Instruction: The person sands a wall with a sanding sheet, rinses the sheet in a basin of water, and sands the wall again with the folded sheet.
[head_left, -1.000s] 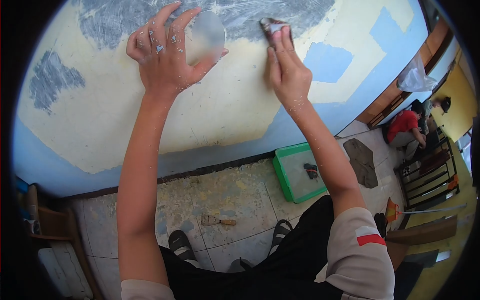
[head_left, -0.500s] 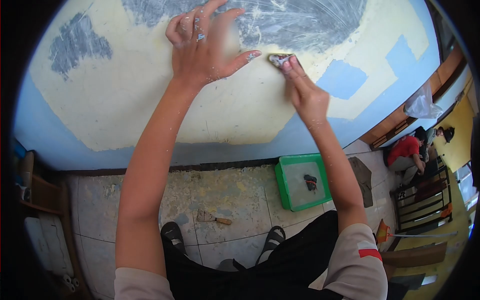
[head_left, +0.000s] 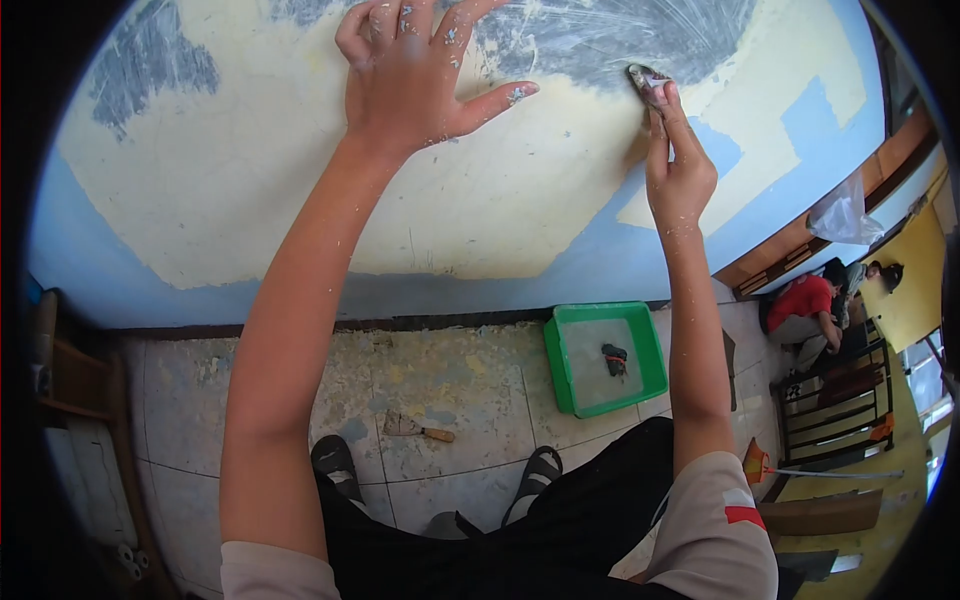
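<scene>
My left hand (head_left: 415, 85) lies against the wall (head_left: 450, 210) with its fingers spread, holding nothing. Flecks of paint cling to its fingers and thumb. To its right, my right hand (head_left: 680, 170) is closed on a small, rounded, shiny scraping piece (head_left: 650, 84), whose exact kind I cannot make out. That piece touches the wall at the lower edge of a large grey scraped patch (head_left: 590, 45). Cream and light-blue paint surround the patch.
Below the wall, a green tray (head_left: 560, 365) holds a dark bundle (head_left: 615, 358). A wooden-handled scraper (head_left: 420, 430) lies on the tiled floor among paint flakes. Wooden furniture (head_left: 80, 375) stands at left. Two people (head_left: 815, 300) are at right, near a dark slatted rack (head_left: 840, 405).
My right hand has moved right and up along the wall with the shiny piece. The left hand stays spread on the wall, slightly higher in view.
</scene>
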